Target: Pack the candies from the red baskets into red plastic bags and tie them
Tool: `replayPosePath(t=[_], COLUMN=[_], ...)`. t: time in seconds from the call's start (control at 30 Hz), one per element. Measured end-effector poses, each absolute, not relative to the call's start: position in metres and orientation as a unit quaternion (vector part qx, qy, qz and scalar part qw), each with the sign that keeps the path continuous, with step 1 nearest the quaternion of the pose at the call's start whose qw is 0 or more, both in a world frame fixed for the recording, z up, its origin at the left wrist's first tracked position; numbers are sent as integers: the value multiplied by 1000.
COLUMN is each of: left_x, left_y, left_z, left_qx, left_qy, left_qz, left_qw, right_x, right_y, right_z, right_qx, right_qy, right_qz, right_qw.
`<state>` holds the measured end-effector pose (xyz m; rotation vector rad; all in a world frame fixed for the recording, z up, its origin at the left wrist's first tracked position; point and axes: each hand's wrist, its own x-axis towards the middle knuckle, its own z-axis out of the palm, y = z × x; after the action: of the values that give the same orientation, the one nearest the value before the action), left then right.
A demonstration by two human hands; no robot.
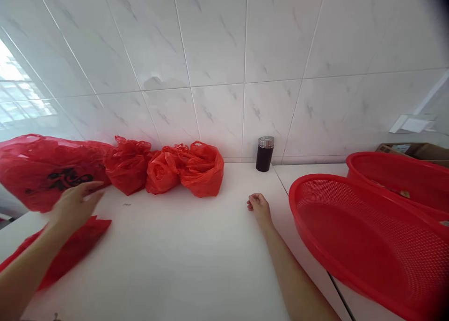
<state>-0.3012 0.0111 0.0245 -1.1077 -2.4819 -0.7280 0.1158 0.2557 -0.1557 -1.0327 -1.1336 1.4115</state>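
Note:
My left hand (75,204) is raised at the left, its thumb and fingers apart with nothing between them. Under that forearm lies a flat red plastic bag (75,248). Just behind the hand is a large full red bag (52,167) with black writing. My right hand (258,206) is closed with fingers curled, resting near the white table (182,260); nothing shows in it. Along the wall stand smaller filled red bags, one (128,167) beside the large bag, another (163,171) in the middle, and one (203,169) at the right end of the row.
A dark bottle with a silver lid (264,153) stands by the tiled wall. At the right sits a large red basket (303,218), with a second red basket (365,160) behind it and a cardboard box (426,152) farther back. A seam separates two tabletops.

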Motion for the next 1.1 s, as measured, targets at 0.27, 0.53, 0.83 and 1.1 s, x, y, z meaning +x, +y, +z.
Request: replayPosePath(t=[0.27, 0.53, 0.83, 1.1], left_x=[-174, -160, -177, -179], left_y=[188, 261, 267, 254], left_z=[11, 14, 67, 60], left_qx=[-624, -552, -479, -438], left_qy=[-734, -813, -798, -727], left_qz=[-213, -156, -352, -524], left_qw=[163, 99, 99, 74], right_x=[113, 112, 111, 110], right_y=[256, 259, 261, 256], right_z=[-156, -157, -154, -151], right_qx=[-411, -396, -406, -410], right_qy=[-486, -502, -500, -510], right_qz=[578, 574, 584, 574], right_qw=[510, 512, 494, 492])
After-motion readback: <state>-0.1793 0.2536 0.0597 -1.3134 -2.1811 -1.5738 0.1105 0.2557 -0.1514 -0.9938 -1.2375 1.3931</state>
